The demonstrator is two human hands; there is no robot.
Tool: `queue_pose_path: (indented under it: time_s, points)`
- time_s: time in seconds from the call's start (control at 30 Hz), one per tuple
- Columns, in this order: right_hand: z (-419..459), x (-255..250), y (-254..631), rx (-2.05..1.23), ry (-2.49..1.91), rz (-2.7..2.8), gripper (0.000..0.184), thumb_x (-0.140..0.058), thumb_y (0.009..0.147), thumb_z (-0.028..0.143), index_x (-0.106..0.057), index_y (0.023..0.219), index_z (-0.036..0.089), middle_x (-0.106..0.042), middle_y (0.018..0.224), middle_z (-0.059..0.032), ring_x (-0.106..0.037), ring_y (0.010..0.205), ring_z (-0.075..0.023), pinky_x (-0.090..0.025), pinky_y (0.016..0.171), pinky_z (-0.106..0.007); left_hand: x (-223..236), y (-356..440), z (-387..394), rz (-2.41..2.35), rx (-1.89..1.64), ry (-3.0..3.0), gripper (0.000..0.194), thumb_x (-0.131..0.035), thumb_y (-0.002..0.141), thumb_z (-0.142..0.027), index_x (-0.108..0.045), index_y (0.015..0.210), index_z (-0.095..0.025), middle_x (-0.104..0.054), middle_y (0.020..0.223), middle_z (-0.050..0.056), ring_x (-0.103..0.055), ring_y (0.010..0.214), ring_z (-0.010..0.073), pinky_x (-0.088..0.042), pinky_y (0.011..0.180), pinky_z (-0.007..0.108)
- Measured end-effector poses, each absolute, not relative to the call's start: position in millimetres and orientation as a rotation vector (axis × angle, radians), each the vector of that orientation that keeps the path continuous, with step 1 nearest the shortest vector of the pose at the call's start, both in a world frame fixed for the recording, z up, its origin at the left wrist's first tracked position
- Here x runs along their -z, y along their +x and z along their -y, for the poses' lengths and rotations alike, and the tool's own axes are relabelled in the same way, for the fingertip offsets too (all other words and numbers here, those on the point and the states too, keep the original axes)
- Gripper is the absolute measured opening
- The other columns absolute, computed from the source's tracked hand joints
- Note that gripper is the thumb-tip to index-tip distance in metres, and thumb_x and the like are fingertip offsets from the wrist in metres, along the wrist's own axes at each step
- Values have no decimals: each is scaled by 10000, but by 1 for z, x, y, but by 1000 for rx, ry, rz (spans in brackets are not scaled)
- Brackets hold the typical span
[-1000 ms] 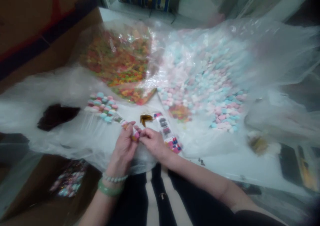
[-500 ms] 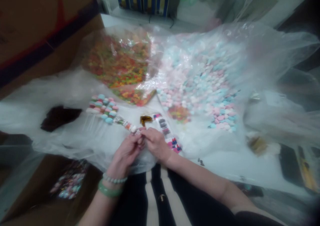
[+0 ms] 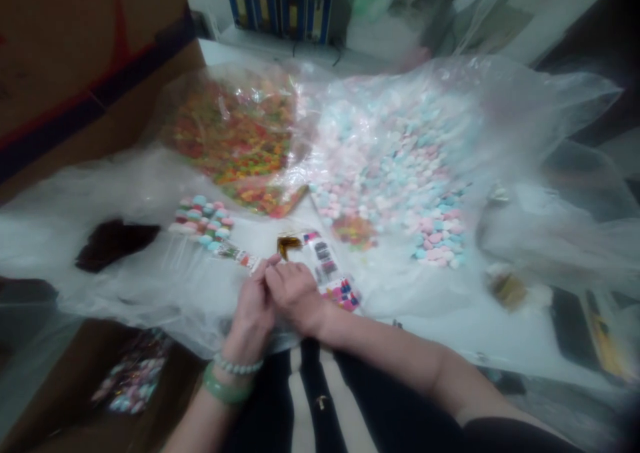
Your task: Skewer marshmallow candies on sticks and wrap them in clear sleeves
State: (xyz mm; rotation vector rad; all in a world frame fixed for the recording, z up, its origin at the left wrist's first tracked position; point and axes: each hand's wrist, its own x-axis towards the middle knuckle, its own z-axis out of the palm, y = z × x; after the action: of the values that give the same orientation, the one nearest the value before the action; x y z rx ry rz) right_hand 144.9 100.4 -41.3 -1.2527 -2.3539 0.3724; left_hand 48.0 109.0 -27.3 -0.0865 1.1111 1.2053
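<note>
My left hand (image 3: 253, 313) and my right hand (image 3: 293, 293) meet at the table's near edge, fingers pinched together on the end of a narrow clear packet of small sweets (image 3: 239, 257) that runs up to the left. A labelled strip with a barcode (image 3: 327, 269) lies just right of my right hand. A small brown scrap (image 3: 289, 243) sits right above my fingertips. A small heap of pink and blue sweets (image 3: 203, 219) lies at the packet's far end.
A clear bag of orange and red sweets (image 3: 235, 133) and a large open bag of pink, blue and white sweets (image 3: 400, 166) lie behind. A dark lump (image 3: 113, 243) rests at left. Cardboard boxes (image 3: 75, 59) stand at left; another holds sweets (image 3: 130, 379) below.
My two hands have closed tighter together and drifted slightly left; the pink sweet seen between my fingers earlier is now hidden. The camera tilted a little.
</note>
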Motion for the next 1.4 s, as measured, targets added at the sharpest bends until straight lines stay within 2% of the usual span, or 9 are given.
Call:
queue_pose_path:
  time_s: [0.1,0.23,0.33,0.5,0.57,0.7,0.87,1.03,1.4]
  points:
    - [-113,40,143,-829,-1350,2098,194,-452,913,195,-602,790,188,-625,764,-72,-560,749,-201,-418,725,-339,20,49,-109,-1050,-1145,-128,110,-580,857,-149,-686,857,-119,-673,803,41,-633,720,115,-526,643,204]
    - [-125,42,145,-1922,-1281,1145,63,-546,802,206,-559,742,190,-508,585,31,-462,523,-109,-369,539,-239,27,39,-101,-967,-1137,15,173,-662,813,-184,-696,971,-122,-663,781,26,-556,569,88,-486,534,211]
    - [-125,41,149,-2195,-1185,796,45,-580,755,223,-568,761,180,-463,553,58,-403,472,-85,-337,495,-218,37,28,-95,-1009,-1080,250,331,-757,741,-258,-699,1041,-130,-673,798,40,-592,650,125,-512,636,251]
    - [-125,30,155,-1514,-1365,1288,73,-621,747,256,-608,803,212,-628,849,-6,-569,799,-150,-456,698,-260,44,19,-94,-1293,-1148,599,241,-779,702,-349,-692,693,-125,-669,722,58,-583,657,131,-467,629,218]
    - [-128,26,152,-1573,-1286,1272,149,-636,741,288,-588,864,222,-625,847,2,-573,750,-156,-464,646,-267,42,23,-95,-1286,-1036,646,305,-757,708,-413,-665,640,-131,-620,596,41,-538,533,122,-426,527,222]
    - [-136,27,140,-1805,-1180,919,208,-649,716,316,-517,835,209,-569,701,43,-496,543,-110,-429,526,-245,39,34,-96,-1277,-951,525,342,-777,643,-447,-652,641,-129,-568,518,15,-473,401,105,-353,413,222]
    - [-160,38,154,-1505,-1337,1256,158,-543,843,341,-595,843,192,-601,764,8,-572,736,-142,-461,702,-266,44,26,-95,-1457,-1159,404,291,-815,583,-350,-669,679,-117,-540,499,-15,-396,363,52,-254,360,176]
    - [-205,47,179,-761,-1691,2017,197,-471,870,127,-660,842,174,-624,931,-71,-543,936,-183,-398,840,-286,51,14,-96,-1416,-1151,265,255,-775,570,-308,-613,642,-125,-471,456,-50,-303,343,20,-165,338,153]
    - [-220,55,184,-497,-1619,2474,197,-465,897,132,-656,880,172,-610,967,-94,-507,940,-207,-363,824,-291,54,7,-97,-1231,-1076,111,154,-648,660,-265,-544,648,-151,-419,433,-76,-237,303,24,-163,316,161]
